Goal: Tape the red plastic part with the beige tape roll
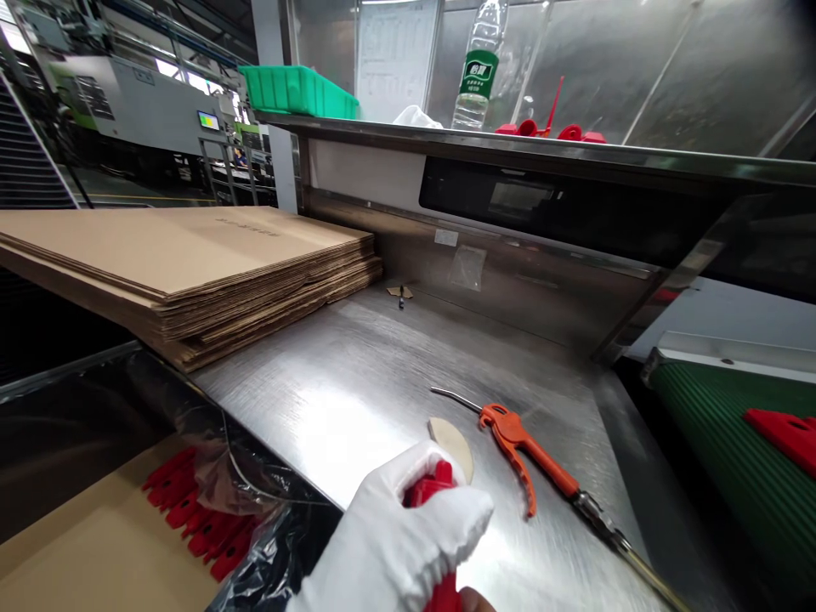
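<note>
1. Head view: looked down on a steel table (357,382) with a shelf above its back edge.
2. Near the front edge, a hand in a white glove (408,544), clenched around a red plastic part (433,489); only the top of the part showed between the fingers, plus a bit below the glove at the bottom of the picture. Could not tell which hand it was; no second hand clearly seen.
3. Just beyond the glove, flat on the table, lay a pale round disc (454,444), partly hidden by the glove.
4. Right of the disc, just beside it, lay an orange air gun (523,446), thin metal nozzle pointing toward the back left, hose running off toward the front right corner.
5. At the left back corner, a stack of flat cardboard sheets (191,263), hanging over the left edge.
6. Below the left front edge, a carton lined with a dark plastic bag (255,476), holding a row of red parts (191,518).
7. On the shelf: a green tray (299,89) at left, a clear water bottle (481,68) with a green label, upright, and some red pieces (548,129) just right of it.
8. Off the right edge, a green ribbed belt (720,425) carrying one red piece (784,433).
</note>
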`<act>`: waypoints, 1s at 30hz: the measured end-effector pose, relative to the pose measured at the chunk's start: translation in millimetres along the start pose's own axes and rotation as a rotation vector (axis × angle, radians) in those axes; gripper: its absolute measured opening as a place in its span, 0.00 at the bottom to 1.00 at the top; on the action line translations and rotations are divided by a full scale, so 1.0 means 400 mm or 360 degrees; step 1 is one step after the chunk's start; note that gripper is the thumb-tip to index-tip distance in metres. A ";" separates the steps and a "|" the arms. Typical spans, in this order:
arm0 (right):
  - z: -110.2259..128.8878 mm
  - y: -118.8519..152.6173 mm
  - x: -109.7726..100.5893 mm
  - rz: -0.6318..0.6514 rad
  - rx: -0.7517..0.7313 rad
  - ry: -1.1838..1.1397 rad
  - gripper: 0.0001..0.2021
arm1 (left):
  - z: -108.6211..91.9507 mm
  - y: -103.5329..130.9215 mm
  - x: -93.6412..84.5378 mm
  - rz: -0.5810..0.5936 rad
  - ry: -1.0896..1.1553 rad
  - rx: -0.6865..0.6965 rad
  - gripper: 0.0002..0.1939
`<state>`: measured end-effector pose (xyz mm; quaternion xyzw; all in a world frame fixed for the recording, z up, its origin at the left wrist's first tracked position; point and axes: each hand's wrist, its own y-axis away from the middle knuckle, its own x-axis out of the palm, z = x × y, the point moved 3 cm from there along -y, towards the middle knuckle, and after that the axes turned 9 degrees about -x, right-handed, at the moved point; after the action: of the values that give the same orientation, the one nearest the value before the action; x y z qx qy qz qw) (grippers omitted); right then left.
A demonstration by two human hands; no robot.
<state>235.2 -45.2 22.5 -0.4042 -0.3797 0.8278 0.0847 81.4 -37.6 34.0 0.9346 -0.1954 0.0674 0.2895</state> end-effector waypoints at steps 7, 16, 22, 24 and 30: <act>-0.185 -0.012 0.073 -0.0072 0.0024 -0.0117 0.28 | -0.001 -0.003 0.000 0.0010 -0.0054 0.0045 0.12; -0.309 0.035 0.123 -0.0103 0.0068 -0.0177 0.36 | 0.010 -0.022 -0.003 0.0020 0.0027 -0.0037 0.11; -0.335 0.052 0.133 -0.0113 0.0106 -0.0240 0.32 | -0.012 -0.012 -0.004 0.0034 -0.0069 -0.0021 0.10; -0.324 0.047 0.132 -0.0114 0.0136 -0.0270 0.32 | -0.014 -0.014 -0.004 0.0040 -0.0102 0.0008 0.08; -0.186 0.031 0.079 -0.0116 0.0252 -0.0392 0.29 | -0.032 -0.012 0.002 0.0133 -0.0273 0.0149 0.05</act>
<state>270.9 1.8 -34.1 -0.2775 -0.3353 0.8949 0.0990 84.0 -26.7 42.3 0.9404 -0.2550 0.0083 0.2247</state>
